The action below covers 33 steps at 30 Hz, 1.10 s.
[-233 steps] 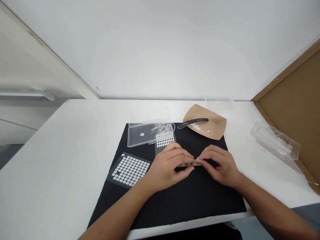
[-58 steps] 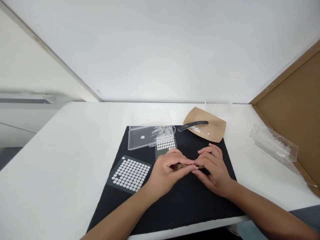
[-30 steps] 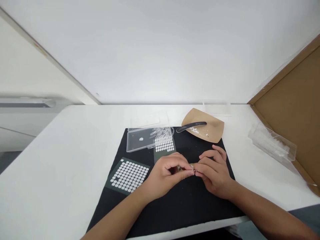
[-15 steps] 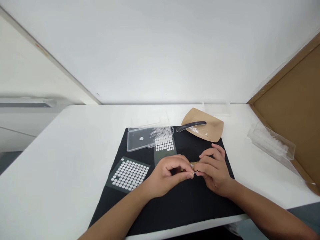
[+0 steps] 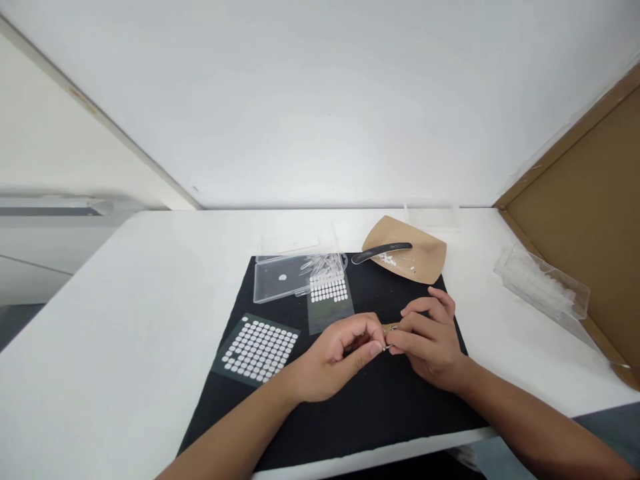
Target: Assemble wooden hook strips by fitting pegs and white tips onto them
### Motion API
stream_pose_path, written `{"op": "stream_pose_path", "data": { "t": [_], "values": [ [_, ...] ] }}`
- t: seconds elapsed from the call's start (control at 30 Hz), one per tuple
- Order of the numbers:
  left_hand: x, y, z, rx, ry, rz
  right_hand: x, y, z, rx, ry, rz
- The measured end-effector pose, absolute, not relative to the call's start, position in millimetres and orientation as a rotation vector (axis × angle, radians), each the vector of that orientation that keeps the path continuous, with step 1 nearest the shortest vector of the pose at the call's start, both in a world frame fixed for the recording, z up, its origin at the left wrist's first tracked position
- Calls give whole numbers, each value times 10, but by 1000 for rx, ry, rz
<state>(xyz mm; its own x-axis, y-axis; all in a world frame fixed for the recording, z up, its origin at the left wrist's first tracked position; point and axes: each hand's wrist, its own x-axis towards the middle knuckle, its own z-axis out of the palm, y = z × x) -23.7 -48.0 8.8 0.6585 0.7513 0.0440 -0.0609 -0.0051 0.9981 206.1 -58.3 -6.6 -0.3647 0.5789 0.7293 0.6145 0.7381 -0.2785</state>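
Observation:
Over the black mat (image 5: 360,420), both hands meet at their fingertips. My left hand (image 5: 345,353) is closed, with thumb and index finger pinching something small and thin that I cannot make out. My right hand (image 5: 430,340) is also closed, its thumb and index finger pressed at the same spot while the outer fingers lift. A bit of tan material (image 5: 391,327) shows between the hands, mostly hidden behind the fingers. Just beyond my left hand lies a clear sheet of white dots (image 5: 330,308); a fuller sheet of white dots (image 5: 260,350) lies to its left.
At the back of the mat stands an open clear plastic box (image 5: 273,283) with slim clear pieces. A black curved file (image 5: 383,251) rests on brown paper (image 5: 425,257) holding white bits. To the right are a clear container (image 5: 543,283) of translucent pieces and a cardboard panel (image 5: 590,187).
My left hand has shifted slightly left and down, and its fingers have curled in more. My right hand stays nearly in place, its raised fingers slightly moved.

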Motion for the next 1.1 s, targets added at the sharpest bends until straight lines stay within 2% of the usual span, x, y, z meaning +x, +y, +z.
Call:
{"op": "stream_pose_path", "data": {
  "t": [0.2,0.53,1.1],
  "values": [
    [-210,-502,35,1337,655,657,2070,-569,-31,-879,-2045,-115],
    [-152,-504,-11,1212,714,777,2129,-578,21,-915,-2058,-249],
    [-173,-420,-15,1225,815,982,2132,-554,15,-934,-2037,-146]
  ]
}}
